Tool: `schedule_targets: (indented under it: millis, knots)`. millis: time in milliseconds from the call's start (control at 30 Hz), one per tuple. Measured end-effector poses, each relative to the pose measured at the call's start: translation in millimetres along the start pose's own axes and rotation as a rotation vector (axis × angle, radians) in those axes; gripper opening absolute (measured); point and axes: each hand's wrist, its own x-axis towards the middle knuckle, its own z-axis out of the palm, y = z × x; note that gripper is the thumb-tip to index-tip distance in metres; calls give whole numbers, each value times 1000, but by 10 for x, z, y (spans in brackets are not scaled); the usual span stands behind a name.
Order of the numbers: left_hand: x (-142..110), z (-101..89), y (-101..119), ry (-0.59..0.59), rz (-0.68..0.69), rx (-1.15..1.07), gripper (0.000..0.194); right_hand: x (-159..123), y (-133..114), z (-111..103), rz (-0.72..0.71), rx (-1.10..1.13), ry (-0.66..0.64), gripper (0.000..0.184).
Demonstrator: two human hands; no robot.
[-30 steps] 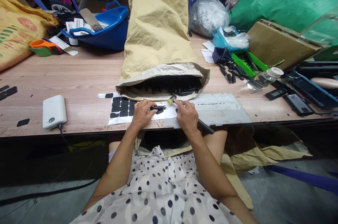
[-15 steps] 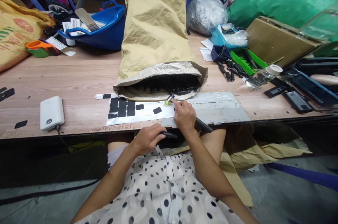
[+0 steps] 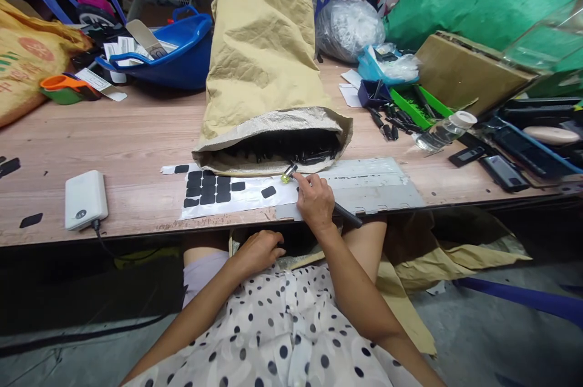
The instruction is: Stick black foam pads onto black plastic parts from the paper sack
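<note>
My right hand (image 3: 315,202) is closed around a small hammer (image 3: 348,215). Its metal head with a yellow-green face lies over the white sheet, and the black handle sticks out toward the lower right. My left hand (image 3: 259,250) is below the table edge with its fingers loosely apart and no object seen in it. Beside it, over my lap, gapes the dark mouth of a paper bag (image 3: 298,262). Just beyond the hammer lies a large tan sack (image 3: 264,65), its open end showing many black parts. Black rounded stickers (image 3: 207,188) sit in rows on the white sheet (image 3: 248,200).
A white power bank (image 3: 85,200) with a cable stands at left. Behind are a blue basin (image 3: 168,62) and a yellow sack (image 3: 27,65). To the right are a green tray (image 3: 412,110), a clear bottle (image 3: 444,132), black devices (image 3: 503,172) and a cardboard piece (image 3: 473,74).
My left hand has let go of the black stick-like part it held, which is no longer seen. The right hand still holds the hammer in about the same place. The view has shifted slightly.
</note>
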Motion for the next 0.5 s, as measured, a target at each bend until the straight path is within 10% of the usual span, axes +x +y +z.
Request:
schedule_targets:
  millis: [100,333,500]
  knots:
    - [82,-320,313,-23,95,-250,17,-3,0,-1,-3,-5,7,46]
    - [938,-899,103,984,-315,-115,18,6,-10,-14,-7,6,13,45]
    - [1321,-1028,-204,980,-551,-27,26,11,-8,-17,-12,3,15,45]
